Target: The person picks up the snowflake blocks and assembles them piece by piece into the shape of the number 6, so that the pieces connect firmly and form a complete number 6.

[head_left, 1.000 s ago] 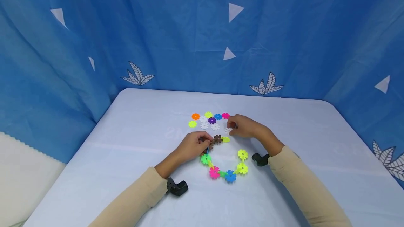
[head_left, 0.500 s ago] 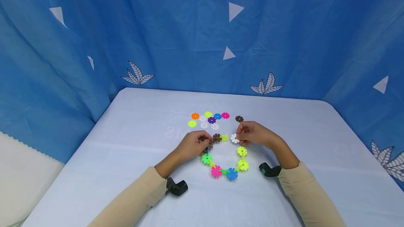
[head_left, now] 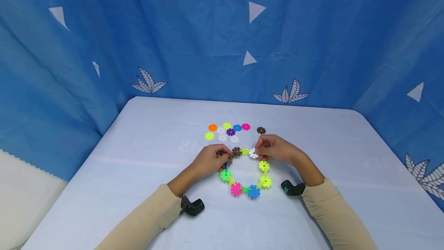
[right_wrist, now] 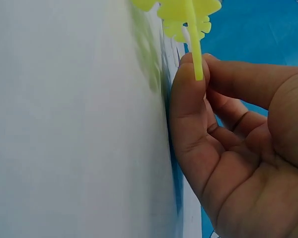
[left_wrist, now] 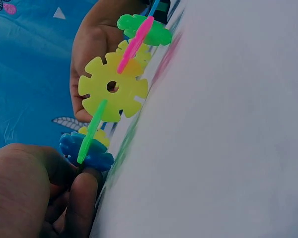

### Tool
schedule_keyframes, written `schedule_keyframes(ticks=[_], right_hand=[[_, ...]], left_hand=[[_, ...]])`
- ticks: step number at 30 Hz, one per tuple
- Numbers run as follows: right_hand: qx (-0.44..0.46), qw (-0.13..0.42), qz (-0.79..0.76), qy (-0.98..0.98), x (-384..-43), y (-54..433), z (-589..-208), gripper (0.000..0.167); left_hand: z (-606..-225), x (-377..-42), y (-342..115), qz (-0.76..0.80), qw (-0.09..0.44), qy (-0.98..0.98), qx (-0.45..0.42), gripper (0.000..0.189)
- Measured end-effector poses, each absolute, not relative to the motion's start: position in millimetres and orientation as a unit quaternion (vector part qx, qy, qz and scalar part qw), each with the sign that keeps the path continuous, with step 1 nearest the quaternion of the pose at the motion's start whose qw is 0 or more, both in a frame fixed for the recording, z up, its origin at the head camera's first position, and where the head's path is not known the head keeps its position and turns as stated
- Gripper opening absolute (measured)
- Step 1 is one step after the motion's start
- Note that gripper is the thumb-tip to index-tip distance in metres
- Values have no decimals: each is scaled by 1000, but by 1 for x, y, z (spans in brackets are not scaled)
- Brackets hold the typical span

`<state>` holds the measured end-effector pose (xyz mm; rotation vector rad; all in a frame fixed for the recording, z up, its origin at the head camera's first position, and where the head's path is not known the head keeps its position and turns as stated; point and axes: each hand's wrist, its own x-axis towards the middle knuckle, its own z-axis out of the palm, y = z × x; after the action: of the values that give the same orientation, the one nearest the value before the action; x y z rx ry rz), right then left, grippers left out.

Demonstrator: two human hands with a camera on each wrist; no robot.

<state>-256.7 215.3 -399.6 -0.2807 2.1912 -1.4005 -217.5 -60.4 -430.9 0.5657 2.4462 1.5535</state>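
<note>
A chain of coloured notched plastic discs, snowflake building pieces, curves in a loop on the table. My left hand (head_left: 212,160) pinches it at a brown disc, mostly hidden by the fingers; the blue disc (left_wrist: 84,148) and yellow disc (left_wrist: 97,74) beside it show in the left wrist view. Another brown disc (head_left: 236,151) and an edge-on yellow disc (head_left: 244,152) form the chain's upper end. My right hand (head_left: 277,150) pinches a white disc (head_left: 253,153) between thumb and finger, right at that yellow disc. The chain's other end, a yellow disc (head_left: 264,166), lies just below.
Several loose discs lie behind the chain, among them an orange disc (head_left: 212,127), a purple disc (head_left: 230,132) and a pink disc (head_left: 246,127). One loose brown disc (head_left: 261,130) sits behind my right hand. A blue curtain (head_left: 208,41) hangs beyond the white table (head_left: 156,126).
My right hand picked the white disc up from beside the loose pieces and brought it toward me, then left against the chain's upper end. My left hand stays in place on the chain.
</note>
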Motion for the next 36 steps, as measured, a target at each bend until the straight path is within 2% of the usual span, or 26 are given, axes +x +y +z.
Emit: schedule_keyframes(ticks=[25, 36], right_hand=[[-116, 278, -511, 805, -257, 214, -400, 11], [-142, 269, -507, 806, -256, 208, -402, 11]], left_hand=[[-430, -219, -59, 492, 101, 844, 188, 22], [-430, -221, -61, 553, 116, 806, 179, 15]])
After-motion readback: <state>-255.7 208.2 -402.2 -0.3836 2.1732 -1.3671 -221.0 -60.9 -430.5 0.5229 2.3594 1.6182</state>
